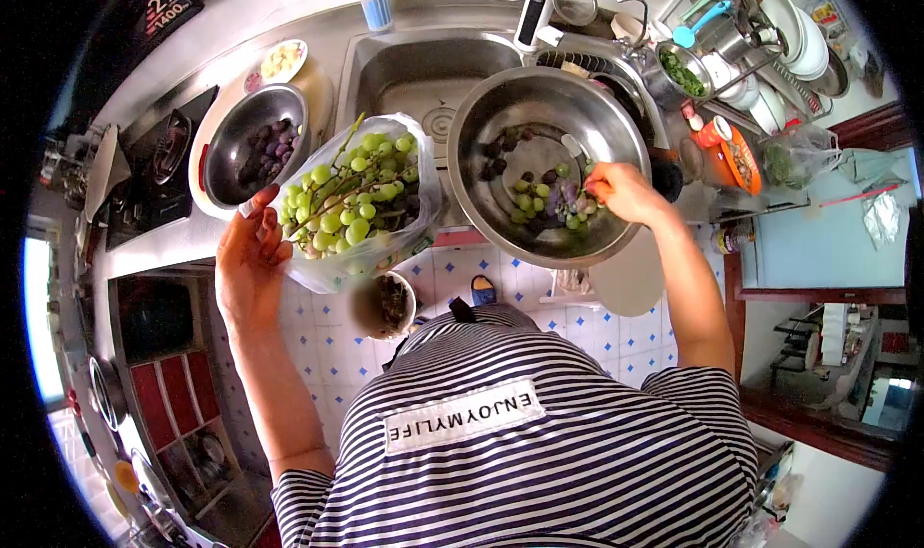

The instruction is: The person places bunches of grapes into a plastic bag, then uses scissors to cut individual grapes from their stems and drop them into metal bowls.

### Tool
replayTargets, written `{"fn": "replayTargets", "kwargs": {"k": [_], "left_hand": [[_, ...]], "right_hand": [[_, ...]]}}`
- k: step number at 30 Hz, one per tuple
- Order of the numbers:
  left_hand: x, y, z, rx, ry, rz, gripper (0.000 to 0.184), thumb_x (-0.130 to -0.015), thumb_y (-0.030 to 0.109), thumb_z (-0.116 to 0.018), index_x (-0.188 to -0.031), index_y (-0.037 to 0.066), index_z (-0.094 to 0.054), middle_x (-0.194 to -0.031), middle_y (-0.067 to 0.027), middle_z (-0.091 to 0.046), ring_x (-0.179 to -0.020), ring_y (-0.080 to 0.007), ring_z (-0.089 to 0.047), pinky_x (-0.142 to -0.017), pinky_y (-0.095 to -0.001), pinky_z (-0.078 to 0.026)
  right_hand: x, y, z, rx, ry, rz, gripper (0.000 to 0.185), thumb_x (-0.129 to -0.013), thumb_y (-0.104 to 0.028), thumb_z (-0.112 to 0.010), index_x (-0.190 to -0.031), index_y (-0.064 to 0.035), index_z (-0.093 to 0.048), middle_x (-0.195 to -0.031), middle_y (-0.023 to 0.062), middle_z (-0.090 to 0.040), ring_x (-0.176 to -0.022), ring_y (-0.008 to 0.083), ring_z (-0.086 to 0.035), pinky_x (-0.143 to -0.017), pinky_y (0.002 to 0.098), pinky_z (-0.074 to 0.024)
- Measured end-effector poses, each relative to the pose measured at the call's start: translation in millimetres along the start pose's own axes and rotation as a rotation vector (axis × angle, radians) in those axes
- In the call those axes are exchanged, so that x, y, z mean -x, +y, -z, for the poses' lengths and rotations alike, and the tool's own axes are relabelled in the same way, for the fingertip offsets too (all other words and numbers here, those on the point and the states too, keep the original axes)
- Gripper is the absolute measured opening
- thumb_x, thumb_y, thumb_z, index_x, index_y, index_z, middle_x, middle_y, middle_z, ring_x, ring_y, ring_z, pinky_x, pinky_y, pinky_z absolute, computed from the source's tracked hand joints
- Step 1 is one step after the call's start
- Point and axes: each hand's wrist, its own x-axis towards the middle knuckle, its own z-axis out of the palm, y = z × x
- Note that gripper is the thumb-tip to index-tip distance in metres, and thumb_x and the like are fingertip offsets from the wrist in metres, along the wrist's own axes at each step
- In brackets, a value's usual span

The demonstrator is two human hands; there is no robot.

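Note:
My left hand (pixel 252 254) is closed on the rim of a clear plastic bag (pixel 423 226), its fingers partly hidden. Green grapes (pixel 358 202) on their stems fill the bag, which hangs at the counter's front edge. Over the right side of a wide steel basin (pixel 467 197), my right hand (pixel 624 194) has its fingertips pinched at a small bunch of grapes (pixel 563 202), green and purplish. Other dark grapes (pixel 500 149) lie in the basin's upper left. Left of the bag, a smaller steel bowl (pixel 226 153) contains dark purple grapes (pixel 274 149).
Behind the basin is a steel sink (pixel 385 76). A plate of pale cut pieces (pixel 282 62) stands at the back left. A dish rack (pixel 770 67) and an orange tray (pixel 743 166) are on the right. Below the bag, a bin (pixel 402 307) stands on the tiled floor.

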Motion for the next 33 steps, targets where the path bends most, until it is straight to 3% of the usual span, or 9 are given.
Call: {"fn": "replayTargets", "kwargs": {"k": [3,4,6,12,20,23,25,29,33], "left_hand": [[-1.1,-0.8,3.5,0.033,-0.027,0.0,0.035,-0.09,0.021,-0.048,-0.112,-0.007,-0.053,-0.078,-0.0016,-0.048,-0.058,-0.0055,-0.033,-0.051,-0.0191,-0.027],[-3.6,-0.7,9.6,0.026,-0.098,0.014,0.043,-0.091,0.026,-0.048,-0.12,-0.006,-0.045,-0.08,-0.0003,-0.047,-0.062,-0.0056,-0.039,-0.049,-0.0182,-0.029],[-1.2,-1.1,7.3,0.066,-0.078,0.001,0.037,-0.091,0.022,-0.047,-0.115,-0.006,-0.049,-0.079,-0.0005,-0.047,-0.06,-0.0055,-0.036,-0.05,-0.0187,-0.029],[1.0,-2.4,1.6,0.061,-0.03,-0.05,0.025,-0.09,0.012,-0.045,-0.105,-0.005,-0.058,-0.071,0.0014,-0.046,-0.058,-0.0043,-0.037,-0.049,-0.0176,-0.028],[2.8,-3.2,0.8,0.072,-0.043,-0.044,0.025,-0.087,0.006,-0.044,-0.106,-0.004,-0.057,-0.072,0.0023,-0.048,-0.058,-0.0033,-0.04,-0.05,-0.0172,-0.032],[2.7,-2.6,0.5,0.009,-0.064,-0.053,0.027,-0.088,0.008,-0.045,-0.111,-0.003,-0.054,-0.081,-0.0023,-0.058,-0.063,-0.0067,-0.051,-0.056,-0.019,-0.039],[0.5,-1.5,3.7,-0.044,-0.104,-0.037,0.03,-0.089,0.015,-0.047,-0.113,-0.003,-0.052,-0.093,-0.0086,-0.063,-0.078,-0.0137,-0.061,-0.064,-0.0245,-0.046],[-1.9,2.9,3.7,0.014,-0.178,0.003,0.036,-0.092,0.022,-0.043,-0.118,-0.003,-0.046,-0.102,-0.0134,-0.062,-0.09,-0.0218,-0.062,-0.072,-0.0308,-0.05],[-13.3,1.8,6.2,0.156,-0.23,0.075,0.041,-0.091,0.03,-0.044,-0.117,-0.002,-0.045,-0.102,-0.0148,-0.06,-0.091,-0.0252,-0.062,-0.071,-0.0346,-0.051]], "right_hand": [[2.8,-26.8,36.2,-0.284,-0.042,-0.054,0.016,-0.088,-0.009,-0.049,-0.092,0.0031,-0.06,-0.075,0.0066,-0.061,-0.066,0.0124,-0.056,-0.062,0.0261,-0.0468],[-0.2,-26.1,42.9,-0.328,-0.025,-0.063,0.017,-0.088,-0.01,-0.05,-0.093,0.0027,-0.06,-0.075,0.0047,-0.06,-0.064,0.0114,-0.055,-0.062,0.0254,-0.0466],[-1.7,-29.7,60.0,-0.374,0.02,-0.039,0.017,-0.09,-0.013,-0.05,-0.093,0.0012,-0.059,-0.074,0.0017,-0.058,-0.063,0.0085,-0.053,-0.06,0.0235,-0.0459],[-0.3,-50.4,85.0,-0.575,0.098,-0.002,0.015,-0.09,-0.011,-0.05,-0.096,0.0006,-0.057,-0.08,0.0017,-0.058,-0.069,0.0088,-0.054,-0.063,0.0238,-0.0459],[0.6,-84.6,83.8,-0.659,0.134,0.127,0.013,-0.09,-0.007,-0.046,-0.097,0.0009,-0.055,-0.083,0.0008,-0.056,-0.07,0.0093,-0.053,-0.063,0.0229,-0.0453],[-3.7,-120.3,83.5,-0.659,0.067,0.25,0.013,-0.091,-0.007,-0.046,-0.097,0.0005,-0.055,-0.082,0.0001,-0.055,-0.07,0.0082,-0.052,-0.063,0.0227,-0.0449],[-12.0,-154.1,81.2,-0.666,-0.02,0.317,0.013,-0.09,-0.006,-0.046,-0.097,0.0001,-0.056,-0.082,-0.0004,-0.057,-0.07,0.0065,-0.052,-0.062,0.0213,-0.044],[-29.9,-232.8,72.3,-0.636,-0.196,0.431,0.017,-0.091,-0.009,-0.044,-0.099,0.0006,-0.057,-0.084,0.0001,-0.059,-0.071,0.0069,-0.055,-0.065,0.0206,-0.0452],[-40.1,-302.4,51.8,-0.701,-0.326,0.439,0.018,-0.092,-0.012,-0.045,-0.1,-0.0008,-0.057,-0.087,0.0009,-0.06,-0.074,0.0077,-0.057,-0.067,0.0204,-0.0468]]}}
